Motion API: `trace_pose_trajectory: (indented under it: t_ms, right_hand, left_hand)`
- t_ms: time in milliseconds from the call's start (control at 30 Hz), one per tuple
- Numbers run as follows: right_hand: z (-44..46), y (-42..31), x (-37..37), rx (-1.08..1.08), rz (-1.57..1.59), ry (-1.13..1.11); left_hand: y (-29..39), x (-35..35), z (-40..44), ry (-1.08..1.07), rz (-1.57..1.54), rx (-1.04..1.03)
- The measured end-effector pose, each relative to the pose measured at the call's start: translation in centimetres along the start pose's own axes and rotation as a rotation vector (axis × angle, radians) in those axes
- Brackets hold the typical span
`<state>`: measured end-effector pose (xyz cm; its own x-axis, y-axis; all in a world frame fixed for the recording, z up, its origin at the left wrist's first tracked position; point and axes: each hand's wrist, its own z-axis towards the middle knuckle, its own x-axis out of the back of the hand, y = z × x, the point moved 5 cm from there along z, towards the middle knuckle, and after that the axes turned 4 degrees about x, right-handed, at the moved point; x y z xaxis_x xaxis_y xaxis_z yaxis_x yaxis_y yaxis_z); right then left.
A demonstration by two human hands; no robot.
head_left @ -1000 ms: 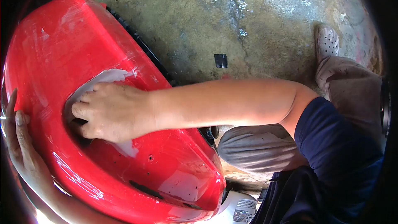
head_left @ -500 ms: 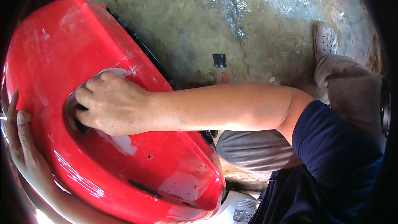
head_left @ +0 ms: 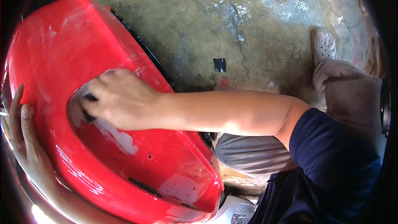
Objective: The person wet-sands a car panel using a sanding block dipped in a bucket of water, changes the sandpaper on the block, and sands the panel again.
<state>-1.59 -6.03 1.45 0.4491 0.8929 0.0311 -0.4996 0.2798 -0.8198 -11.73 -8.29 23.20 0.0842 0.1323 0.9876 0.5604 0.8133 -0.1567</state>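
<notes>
Fingers curl down, right hand gripping a dark piece.

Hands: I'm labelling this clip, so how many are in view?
2: the right hand at the pale patch on the red panel; the left hand along the panel's outer edge, at picture left. Some right-hand fingertips are hidden.

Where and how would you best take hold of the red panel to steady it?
Probably hold the red panel by its curved outer edge, coming from the picture's left with the palm along it. The side rounds over there, giving the hand a shape to follow; the left hand lies along it, clear of the grey patch beside the right hand.
</notes>
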Motion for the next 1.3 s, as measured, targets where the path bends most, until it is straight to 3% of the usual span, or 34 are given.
trace_pose_trajectory:
  t_ms: [167, 300, 400, 433, 667, 800, 1033, 1133, 1267, 1300]
  right_hand:
    - [-1.8, 0.4, 0.6, -0.2, -0.084, -0.031]
    - [0.8, -0.6, -0.7, 0.037, -0.031, 0.061]
    - [-1.6, 1.8, -0.2, -0.06, -0.078, 0.054]
    - [-2.8, 2.3, 0.4, -0.159, -0.148, -0.076]
    - [-0.1, 0.0, 0.0, -0.007, -0.123, -0.024]
    - [-3.5, 2.0, 0.5, -0.293, -0.064, -0.075]
    - [-3.2, 2.5, 3.4, -0.463, 0.113, -0.13]
    - [-3.5, 2.2, 1.2, -0.32, 0.082, -0.095]
    - [-0.4, -0.5, 0.0, -0.141, 0.01, -0.049]
    - [-1.0, 0.1, 0.2, -0.19, -0.025, -0.053]
  left_hand:
    - [0.1, -0.4, -0.5, 0.036, 0.074, 0.033]
    - [1.0, -1.1, -1.0, 0.076, 0.065, 0.123]
    - [-0.4, -1.0, -1.0, 0.004, -0.058, 0.046]
    - [-0.2, -0.9, -1.0, -0.01, -0.087, 0.038]
    - [0.2, -1.2, -1.3, 0.012, -0.174, -0.038]
    - [-0.1, -1.3, -1.5, 0.045, -0.182, -0.075]
    - [0.7, -0.8, -1.8, 0.056, -0.167, -0.02]
    - [1.0, -0.8, -2.1, 0.144, -0.061, -0.094]
    - [1.2, -0.6, -1.5, 0.102, -0.118, -0.097]
    - [1.4, -0.8, -1.5, 0.087, -0.112, -0.084]
